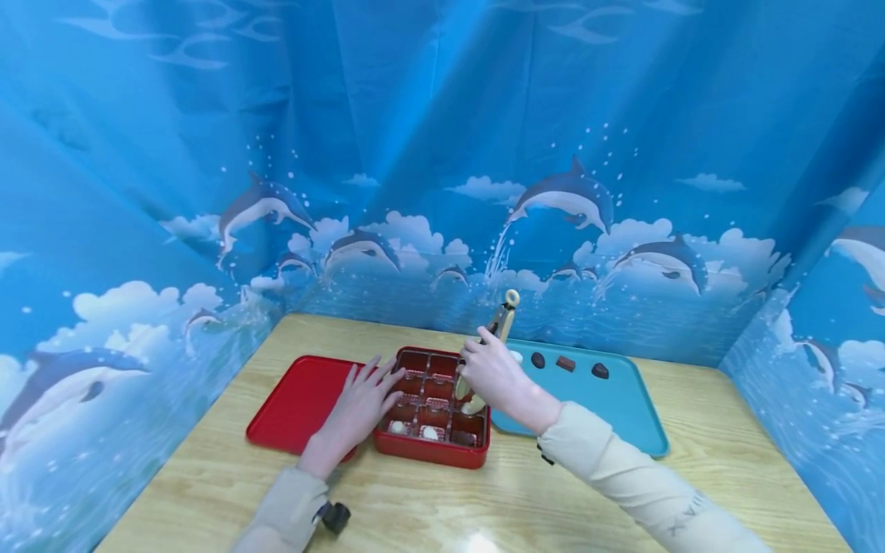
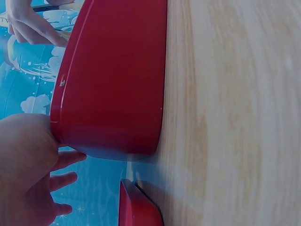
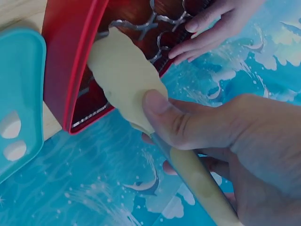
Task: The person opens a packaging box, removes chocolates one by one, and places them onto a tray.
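My right hand (image 1: 499, 378) grips cream-coloured tongs (image 3: 124, 70), the thumb pressing one arm near the head. The tongs' heads dip into the right side of a red box (image 1: 432, 452) divided into compartments; whether they hold anything is hidden. In the front row sit white chocolates (image 1: 430, 433), and a dark piece (image 1: 463, 438) lies in the front right compartment. With fingers spread, my left hand (image 1: 359, 403) rests at the box's left edge. The left wrist view shows that hand (image 2: 28, 160) touching the rim near the thumb.
A blue tray (image 1: 588, 399) right of the box carries dark chocolates (image 1: 600, 371) and white pieces (image 3: 10, 125) along its far side. Left of the box, partly under my left arm, lies a flat red tray or lid (image 1: 297, 399). A dolphin-print curtain (image 1: 415, 153) hangs behind the wooden table (image 1: 525, 507).
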### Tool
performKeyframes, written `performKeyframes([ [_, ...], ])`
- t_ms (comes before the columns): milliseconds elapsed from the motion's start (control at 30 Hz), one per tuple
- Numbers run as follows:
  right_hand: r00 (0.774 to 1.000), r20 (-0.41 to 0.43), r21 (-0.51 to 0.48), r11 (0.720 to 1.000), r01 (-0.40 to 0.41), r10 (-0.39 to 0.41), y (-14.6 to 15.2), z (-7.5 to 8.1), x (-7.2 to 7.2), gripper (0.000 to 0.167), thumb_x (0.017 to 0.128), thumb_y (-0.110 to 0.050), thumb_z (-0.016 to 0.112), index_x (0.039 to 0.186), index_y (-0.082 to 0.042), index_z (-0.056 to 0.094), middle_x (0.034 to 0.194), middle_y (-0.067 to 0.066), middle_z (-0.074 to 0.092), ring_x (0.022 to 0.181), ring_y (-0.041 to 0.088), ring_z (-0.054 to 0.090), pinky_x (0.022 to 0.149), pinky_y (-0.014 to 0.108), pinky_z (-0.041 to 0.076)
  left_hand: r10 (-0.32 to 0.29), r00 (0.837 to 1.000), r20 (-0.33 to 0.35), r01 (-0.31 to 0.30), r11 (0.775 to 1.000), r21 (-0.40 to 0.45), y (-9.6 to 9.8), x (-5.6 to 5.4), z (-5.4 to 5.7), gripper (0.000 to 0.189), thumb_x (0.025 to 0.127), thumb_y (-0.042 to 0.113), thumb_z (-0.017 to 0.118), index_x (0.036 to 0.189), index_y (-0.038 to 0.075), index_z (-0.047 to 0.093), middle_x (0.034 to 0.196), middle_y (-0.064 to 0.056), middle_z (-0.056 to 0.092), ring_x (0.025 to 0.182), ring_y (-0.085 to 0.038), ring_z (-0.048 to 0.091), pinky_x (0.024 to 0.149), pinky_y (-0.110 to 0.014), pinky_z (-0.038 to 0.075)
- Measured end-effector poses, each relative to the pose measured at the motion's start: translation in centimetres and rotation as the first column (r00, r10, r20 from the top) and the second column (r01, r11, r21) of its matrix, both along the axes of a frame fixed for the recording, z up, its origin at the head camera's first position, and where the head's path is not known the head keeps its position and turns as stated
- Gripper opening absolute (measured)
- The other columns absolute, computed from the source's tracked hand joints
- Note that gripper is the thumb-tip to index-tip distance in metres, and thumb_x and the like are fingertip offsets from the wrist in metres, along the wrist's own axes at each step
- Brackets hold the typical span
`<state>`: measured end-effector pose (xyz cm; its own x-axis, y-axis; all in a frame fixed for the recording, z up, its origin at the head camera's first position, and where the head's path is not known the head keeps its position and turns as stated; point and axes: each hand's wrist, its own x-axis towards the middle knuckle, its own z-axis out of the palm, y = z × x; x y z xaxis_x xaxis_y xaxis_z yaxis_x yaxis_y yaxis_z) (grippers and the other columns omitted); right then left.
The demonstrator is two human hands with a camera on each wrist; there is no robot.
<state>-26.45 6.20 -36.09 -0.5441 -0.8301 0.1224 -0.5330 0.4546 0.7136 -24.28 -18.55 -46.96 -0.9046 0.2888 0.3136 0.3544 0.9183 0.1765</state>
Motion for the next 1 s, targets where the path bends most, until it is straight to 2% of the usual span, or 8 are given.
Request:
performKeyframes([
  [200, 0.998, 0.019, 0.045, 0.997, 0.060, -0.061, -0.7, -0.9, 0.1, 0.010, 0.090, -0.019, 0.078, 0.085, -0.027, 0.081, 0.097, -0.011, 0.075, 0.097, 0.013, 0.063, 0.103, 0.040, 0.042, -0.001, 1.000, 0.007, 0.001, 1.000, 0.005, 0.0, 0.0, 0.0, 0.046, 0.102, 0.032, 0.060, 0.144, 0.012, 0.058, 0.153, -0.016, 0.048, 0.146, -0.043, 0.033, 0.115, -0.068, 0.025],
  [433, 0.998, 0.008, 0.054, 0.996, 0.068, -0.068, -0.8, -1.7, 0.1, 0.012, 0.092, -0.021, 0.076, 0.084, -0.028, 0.081, 0.093, -0.011, 0.074, 0.093, 0.015, 0.060, 0.096, 0.039, 0.042, 0.002, 1.000, 0.009, -0.002, 1.000, 0.010, 0.0, 0.1, 0.1, 0.046, 0.102, 0.032, 0.060, 0.144, 0.012, 0.059, 0.153, -0.017, 0.048, 0.146, -0.043, 0.034, 0.115, -0.068, 0.025],
  [533, 0.999, 0.003, 0.038, 0.998, 0.054, -0.054, -0.5, -1.7, 0.0, 0.007, 0.090, -0.024, 0.078, 0.085, -0.029, 0.081, 0.093, -0.011, 0.074, 0.093, 0.015, 0.060, 0.093, 0.039, 0.042, 0.002, 1.000, 0.009, -0.002, 1.000, 0.009, 0.0, 0.0, 0.1, 0.046, 0.103, 0.032, 0.059, 0.144, 0.012, 0.058, 0.153, -0.016, 0.048, 0.146, -0.043, 0.033, 0.115, -0.068, 0.025],
  [633, 1.000, -0.003, 0.002, 1.000, 0.030, -0.030, 0.0, -1.7, -0.1, 0.001, 0.086, -0.029, 0.081, 0.086, -0.030, 0.080, 0.093, -0.010, 0.073, 0.091, 0.016, 0.060, 0.089, 0.039, 0.042, 0.003, 1.000, 0.005, -0.003, 1.000, 0.011, -0.1, 0.0, 0.2, 0.046, 0.103, 0.032, 0.059, 0.144, 0.012, 0.059, 0.153, -0.016, 0.048, 0.146, -0.043, 0.033, 0.115, -0.068, 0.025],
  [833, 0.999, 0.011, -0.109, 0.993, -0.039, 0.041, 1.5, -1.7, -0.2, 0.009, 0.084, -0.028, 0.083, 0.091, -0.030, 0.080, 0.092, -0.008, 0.073, 0.090, 0.017, 0.060, 0.084, 0.040, 0.040, 0.006, 1.000, -0.001, -0.006, 1.000, 0.004, -0.1, 0.0, 0.1, 0.045, 0.103, 0.032, 0.059, 0.143, 0.012, 0.059, 0.153, -0.016, 0.049, 0.146, -0.043, 0.034, 0.115, -0.068, 0.026],
  [1000, 0.996, 0.067, -0.223, 0.974, -0.047, 0.063, 3.9, -1.6, -0.3, 0.032, 0.077, -0.031, 0.088, 0.108, -0.030, 0.078, 0.097, -0.005, 0.072, 0.096, 0.020, 0.060, 0.084, 0.043, 0.042, 0.002, 1.000, 0.007, -0.002, 1.000, -0.002, 0.0, 0.1, 0.1, 0.045, 0.103, 0.032, 0.059, 0.143, 0.012, 0.059, 0.153, -0.016, 0.048, 0.146, -0.043, 0.034, 0.115, -0.068, 0.025],
])
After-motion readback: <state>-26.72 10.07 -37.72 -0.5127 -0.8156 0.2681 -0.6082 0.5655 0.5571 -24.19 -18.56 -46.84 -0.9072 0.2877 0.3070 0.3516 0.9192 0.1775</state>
